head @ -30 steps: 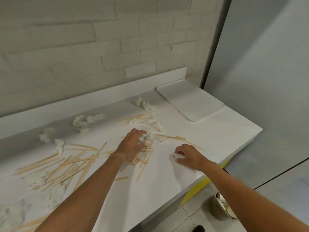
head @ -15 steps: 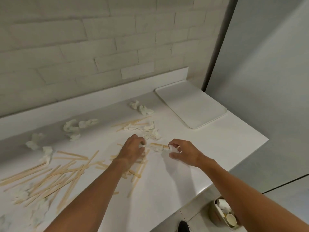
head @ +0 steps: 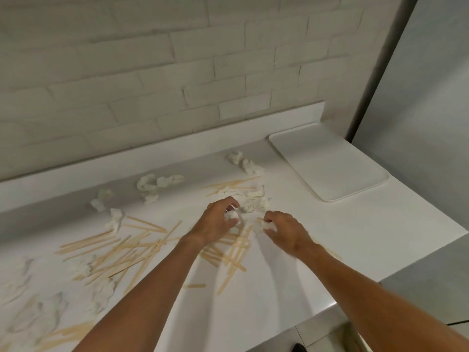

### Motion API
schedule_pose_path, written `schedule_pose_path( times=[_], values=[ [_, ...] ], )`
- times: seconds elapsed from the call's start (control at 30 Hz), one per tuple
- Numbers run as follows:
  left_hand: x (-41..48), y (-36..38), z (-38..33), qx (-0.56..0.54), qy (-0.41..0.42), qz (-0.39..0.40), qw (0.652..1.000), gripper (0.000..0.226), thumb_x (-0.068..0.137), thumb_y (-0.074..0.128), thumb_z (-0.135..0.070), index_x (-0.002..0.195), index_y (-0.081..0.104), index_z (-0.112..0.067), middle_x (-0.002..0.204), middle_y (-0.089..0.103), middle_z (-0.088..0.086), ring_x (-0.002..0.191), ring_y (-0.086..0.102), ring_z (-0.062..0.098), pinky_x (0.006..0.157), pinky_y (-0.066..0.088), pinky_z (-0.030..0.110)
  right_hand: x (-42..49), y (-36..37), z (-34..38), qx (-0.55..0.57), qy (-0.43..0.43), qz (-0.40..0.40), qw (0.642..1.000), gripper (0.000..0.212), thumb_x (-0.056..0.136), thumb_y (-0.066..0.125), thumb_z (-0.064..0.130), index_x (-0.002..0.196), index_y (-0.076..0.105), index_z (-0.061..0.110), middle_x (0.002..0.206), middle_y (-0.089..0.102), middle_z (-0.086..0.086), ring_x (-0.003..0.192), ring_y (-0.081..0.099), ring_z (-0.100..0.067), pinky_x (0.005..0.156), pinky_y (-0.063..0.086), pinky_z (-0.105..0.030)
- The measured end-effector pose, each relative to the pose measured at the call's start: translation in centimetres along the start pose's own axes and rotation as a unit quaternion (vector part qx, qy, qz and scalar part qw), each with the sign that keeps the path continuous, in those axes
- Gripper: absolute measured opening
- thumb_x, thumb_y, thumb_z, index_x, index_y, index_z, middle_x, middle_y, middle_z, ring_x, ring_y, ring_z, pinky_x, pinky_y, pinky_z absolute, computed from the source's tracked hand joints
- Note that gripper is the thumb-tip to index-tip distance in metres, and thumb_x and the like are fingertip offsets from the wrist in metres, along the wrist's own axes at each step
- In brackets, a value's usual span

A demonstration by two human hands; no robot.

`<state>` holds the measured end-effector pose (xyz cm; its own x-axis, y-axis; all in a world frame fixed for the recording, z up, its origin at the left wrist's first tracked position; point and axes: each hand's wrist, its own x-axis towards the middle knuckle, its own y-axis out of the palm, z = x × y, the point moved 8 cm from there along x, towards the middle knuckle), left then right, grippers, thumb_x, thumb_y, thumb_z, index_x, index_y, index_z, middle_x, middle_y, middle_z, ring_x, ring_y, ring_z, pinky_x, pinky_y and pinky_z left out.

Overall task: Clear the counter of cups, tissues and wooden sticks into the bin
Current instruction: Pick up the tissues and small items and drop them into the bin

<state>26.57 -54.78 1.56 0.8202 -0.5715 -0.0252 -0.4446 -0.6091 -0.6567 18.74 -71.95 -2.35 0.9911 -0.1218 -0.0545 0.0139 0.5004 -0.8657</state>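
Note:
My left hand [head: 215, 222] is curled over a crumpled white tissue [head: 231, 215] in the middle of the white counter [head: 355, 232]. My right hand [head: 286, 231] grips another crumpled tissue [head: 268, 226] just to its right. Both hands sit at the near edge of a tissue cluster [head: 250, 196] that lies over several wooden sticks [head: 234, 250]. More wooden sticks [head: 114, 252] spread across the left of the counter. No cup and no bin show in this frame.
A flat white tray [head: 330, 168] lies at the counter's back right corner. Crumpled tissues [head: 154, 185] sit along the backsplash, others [head: 243, 162] near the tray, more [head: 38, 313] at the near left. A brick wall stands behind; the counter's edge drops off at the right.
The right hand moved left and forward to the tissue cluster beside the left hand, still holding its tissue. The view shifted, and the bin on the floor left the frame.

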Motion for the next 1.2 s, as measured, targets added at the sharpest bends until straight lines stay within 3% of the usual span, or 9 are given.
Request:
schedule_pose_path(
  times=[0.2,0.3,0.43,0.63,0.83,1.07,1.2],
  values=[
    [-2.2,-0.1,0.9,0.011,0.007,0.011,1.000,0.021,0.085,0.070,-0.016,0.104,0.064,-0.023,0.103,0.064,-0.008,0.095,0.058,0.009,0.079,0.047,0.019,-1.6,-0.4,0.2,0.031,0.018,-0.039,0.999,0.014,0.089,0.055,0.014,0.102,0.057,0.018,0.095,0.061,0.002,0.088,0.055,-0.021,0.072,0.043,-0.032],
    [-2.8,1.3,0.5,0.018,0.019,0.030,0.999,0.020,0.086,0.069,-0.016,0.104,0.065,-0.023,0.105,0.062,-0.007,0.098,0.056,0.008,0.079,0.043,0.017,-3.4,-1.3,-0.6,0.066,0.043,-0.052,0.996,0.010,0.086,0.058,0.016,0.086,0.052,0.024,0.081,0.060,0.002,0.073,0.056,-0.022,0.060,0.042,-0.029],
    [-2.4,4.7,-2.2,0.018,0.066,0.067,0.995,0.018,0.085,0.067,-0.013,0.099,0.065,-0.024,0.102,0.061,-0.006,0.092,0.054,0.004,0.074,0.040,0.011,-7.3,-3.4,-2.7,0.096,0.087,-0.097,0.987,0.010,0.087,0.062,0.018,0.082,0.053,0.020,0.083,0.063,-0.002,0.075,0.056,-0.023,0.059,0.042,-0.025],
    [-1.9,12.3,-8.4,0.015,0.140,0.141,0.980,0.021,0.083,0.068,-0.011,0.104,0.066,-0.018,0.104,0.061,-0.001,0.095,0.056,0.013,0.083,0.045,0.025,-14.6,-6.6,-9.0,0.107,0.175,-0.153,0.967,0.014,0.090,0.064,0.019,0.081,0.052,0.018,0.080,0.059,0.001,0.069,0.050,-0.016,0.056,0.036,-0.013],
    [-0.8,20.2,-15.0,0.005,0.195,0.205,0.959,0.022,0.087,0.066,-0.013,0.108,0.065,-0.019,0.105,0.061,-0.002,0.094,0.056,0.013,0.085,0.051,0.030,-23.0,-10.1,-18.3,0.147,0.313,-0.246,0.906,0.012,0.088,0.066,0.020,0.084,0.059,0.012,0.076,0.063,-0.007,0.066,0.058,-0.025,0.056,0.046,-0.033],
    [-0.8,31.8,-23.1,-0.012,0.254,0.277,0.927,0.023,0.087,0.069,-0.017,0.108,0.063,-0.021,0.107,0.060,-0.003,0.097,0.058,0.014,0.085,0.053,0.034,-30.9,-10.3,-28.8,0.180,0.407,-0.244,0.862,0.012,0.086,0.069,0.019,0.089,0.063,0.010,0.082,0.066,-0.013,0.075,0.064,-0.031,0.069,0.056,-0.053],
    [-1.5,39.7,-25.1,0.011,0.256,0.330,0.908,0.022,0.087,0.067,-0.017,0.108,0.062,-0.023,0.108,0.057,-0.006,0.097,0.056,0.013,0.085,0.053,0.032,-32.9,-8.5,-34.3,0.199,0.446,-0.205,0.848,0.010,0.087,0.068,0.020,0.088,0.062,0.012,0.080,0.064,-0.008,0.075,0.062,-0.028,0.068,0.056,-0.046]
  ],
)
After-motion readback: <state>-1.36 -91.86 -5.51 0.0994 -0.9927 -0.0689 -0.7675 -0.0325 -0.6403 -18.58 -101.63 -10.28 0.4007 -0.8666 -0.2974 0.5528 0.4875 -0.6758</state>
